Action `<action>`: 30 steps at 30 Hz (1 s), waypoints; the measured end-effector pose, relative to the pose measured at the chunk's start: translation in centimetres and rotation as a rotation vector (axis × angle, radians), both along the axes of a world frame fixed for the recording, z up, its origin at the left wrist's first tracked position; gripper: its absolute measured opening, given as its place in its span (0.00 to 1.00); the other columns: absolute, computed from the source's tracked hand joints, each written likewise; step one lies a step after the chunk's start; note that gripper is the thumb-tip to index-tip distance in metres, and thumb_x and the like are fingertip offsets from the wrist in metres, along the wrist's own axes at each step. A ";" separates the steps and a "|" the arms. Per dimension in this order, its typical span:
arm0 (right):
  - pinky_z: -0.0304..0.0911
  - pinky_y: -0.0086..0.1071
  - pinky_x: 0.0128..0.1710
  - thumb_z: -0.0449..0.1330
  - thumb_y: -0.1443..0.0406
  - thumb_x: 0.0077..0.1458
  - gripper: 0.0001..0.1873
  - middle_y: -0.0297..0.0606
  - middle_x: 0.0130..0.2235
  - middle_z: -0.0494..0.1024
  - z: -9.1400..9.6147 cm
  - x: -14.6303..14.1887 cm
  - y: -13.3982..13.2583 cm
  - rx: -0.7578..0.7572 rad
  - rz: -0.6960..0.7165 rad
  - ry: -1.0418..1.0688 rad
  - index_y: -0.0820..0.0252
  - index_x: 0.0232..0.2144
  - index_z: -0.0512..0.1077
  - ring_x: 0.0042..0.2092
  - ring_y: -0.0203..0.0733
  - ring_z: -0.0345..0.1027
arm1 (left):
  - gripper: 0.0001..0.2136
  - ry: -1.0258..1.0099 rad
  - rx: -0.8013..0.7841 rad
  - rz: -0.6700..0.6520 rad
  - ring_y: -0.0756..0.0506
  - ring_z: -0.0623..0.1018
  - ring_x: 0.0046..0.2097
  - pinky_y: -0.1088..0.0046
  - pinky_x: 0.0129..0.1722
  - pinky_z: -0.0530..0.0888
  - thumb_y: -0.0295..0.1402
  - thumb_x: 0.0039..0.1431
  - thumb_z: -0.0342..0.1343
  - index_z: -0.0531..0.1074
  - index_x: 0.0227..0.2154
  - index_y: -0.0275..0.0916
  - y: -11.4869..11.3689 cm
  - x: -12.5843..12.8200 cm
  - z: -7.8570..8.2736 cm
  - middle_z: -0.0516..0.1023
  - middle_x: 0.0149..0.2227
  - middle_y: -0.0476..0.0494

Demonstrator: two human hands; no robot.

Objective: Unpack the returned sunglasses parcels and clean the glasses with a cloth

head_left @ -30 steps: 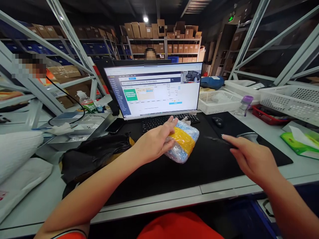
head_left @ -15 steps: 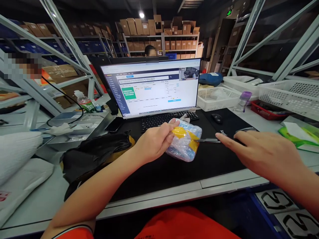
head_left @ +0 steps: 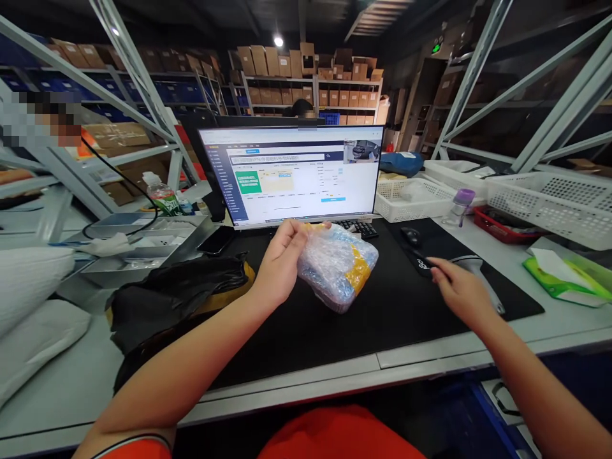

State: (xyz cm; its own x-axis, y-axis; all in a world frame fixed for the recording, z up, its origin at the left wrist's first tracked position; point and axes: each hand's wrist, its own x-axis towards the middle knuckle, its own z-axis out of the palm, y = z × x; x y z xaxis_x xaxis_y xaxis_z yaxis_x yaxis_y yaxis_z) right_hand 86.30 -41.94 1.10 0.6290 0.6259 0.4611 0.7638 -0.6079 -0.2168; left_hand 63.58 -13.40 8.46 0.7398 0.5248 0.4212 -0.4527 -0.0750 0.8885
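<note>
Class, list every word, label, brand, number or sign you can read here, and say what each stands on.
"logi", slightly blurred: on the black mouse pad.
Green lit sign, high up: no wording I can read.
Too small or blurred to read surely: text on the monitor screen, bottle label and box labels.

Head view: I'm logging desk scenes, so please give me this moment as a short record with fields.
Left hand: fingers grip the package at its left end
Package: clear wrap with yellow tape
Right hand: holds a dark slim tool, tip unclear
Behind package: keyboard, screen
Left of package: black bag, phone
Right of package: mouse
Under package: black mat, contact unclear
</note>
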 end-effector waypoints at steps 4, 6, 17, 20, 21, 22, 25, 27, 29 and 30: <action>0.70 0.38 0.41 0.50 0.66 0.66 0.19 0.48 0.44 0.82 -5.5 1.5 3.2 -0.205 0.038 0.058 0.61 0.52 0.76 0.47 0.50 0.75 | 0.12 -0.031 -0.191 0.062 0.39 0.81 0.50 0.59 0.50 0.78 0.40 0.60 0.58 0.70 0.42 0.40 -0.3 0.2 0.5 0.83 0.42 0.41; 0.70 0.39 0.43 0.53 0.70 0.62 0.17 0.50 0.43 0.81 -6.2 1.7 4.5 -0.212 0.075 0.052 0.64 0.49 0.77 0.46 0.51 0.75 | 0.12 -0.063 -0.224 0.136 0.40 0.81 0.49 0.60 0.51 0.77 0.39 0.60 0.58 0.70 0.43 0.40 -0.2 0.2 0.2 0.83 0.42 0.41; 0.67 0.51 0.55 0.68 0.55 0.56 0.41 0.50 0.58 0.73 11.6 -11.1 10.2 0.191 0.719 -0.123 0.56 0.66 0.59 0.57 0.56 0.68 | 0.08 0.009 0.222 0.341 0.46 0.77 0.45 0.73 0.40 0.76 0.39 0.65 0.55 0.72 0.36 0.40 0.0 0.3 0.1 0.77 0.46 0.43; 0.70 0.40 0.42 0.67 0.62 0.58 0.24 0.41 0.41 0.79 11.3 -12.1 11.8 0.199 0.835 -0.115 0.55 0.56 0.70 0.41 0.46 0.73 | 0.07 0.030 0.473 0.485 0.47 0.76 0.42 0.78 0.29 0.75 0.36 0.61 0.59 0.73 0.30 0.38 0.8 -1.4 1.4 0.73 0.45 0.43; 0.68 0.39 0.40 0.65 0.65 0.60 0.17 0.38 0.36 0.78 10.7 -12.0 11.9 0.252 0.882 -0.131 0.54 0.51 0.73 0.38 0.43 0.72 | 0.08 0.026 0.467 0.510 0.48 0.75 0.37 0.78 0.26 0.74 0.36 0.61 0.60 0.73 0.28 0.38 1.2 -2.0 1.6 0.72 0.42 0.44; 0.67 0.39 0.41 0.64 0.68 0.61 0.12 0.35 0.34 0.77 10.0 -11.7 11.8 0.319 0.925 -0.151 0.54 0.47 0.74 0.36 0.41 0.71 | 0.10 0.017 0.430 0.518 0.50 0.73 0.32 0.78 0.23 0.74 0.36 0.61 0.60 0.72 0.27 0.38 1.6 -2.7 1.7 0.70 0.39 0.45; 0.68 0.41 0.43 0.62 0.74 0.60 0.13 0.32 0.32 0.77 8.4 -10.9 10.8 0.517 0.975 -0.180 0.51 0.43 0.75 0.34 0.40 0.71 | 0.12 -0.015 0.355 0.517 0.52 0.71 0.29 0.77 0.22 0.76 0.38 0.61 0.60 0.70 0.25 0.37 2.1 -4.4 1.2 0.68 0.38 0.46; 0.70 0.42 0.43 0.63 0.76 0.58 0.16 0.32 0.32 0.77 8.0 -10.6 10.2 0.607 0.924 -0.170 0.50 0.43 0.76 0.34 0.41 0.72 | 0.12 -0.043 0.406 0.551 0.50 0.73 0.33 0.77 0.25 0.77 0.39 0.62 0.60 0.71 0.27 0.38 1.7 -5.2 0.7 0.69 0.40 0.45; 0.70 0.42 0.42 0.63 0.77 0.57 0.16 0.34 0.33 0.76 8.1 -10.4 9.9 0.639 0.841 -0.188 0.51 0.41 0.75 0.36 0.42 0.71 | 0.11 -0.068 0.493 0.606 0.49 0.74 0.38 0.76 0.30 0.77 0.37 0.63 0.59 0.72 0.28 0.38 1.2 -5.5 0.2 0.69 0.41 0.44; 0.69 0.42 0.42 0.63 0.77 0.57 0.15 0.35 0.34 0.76 8.3 -10.4 9.9 0.615 0.796 -0.219 0.52 0.39 0.74 0.38 0.43 0.71 | 0.10 -0.088 0.540 0.650 0.48 0.74 0.40 0.74 0.33 0.77 0.36 0.64 0.59 0.73 0.28 0.38 0.9 -5.4 0.0 0.70 0.41 0.44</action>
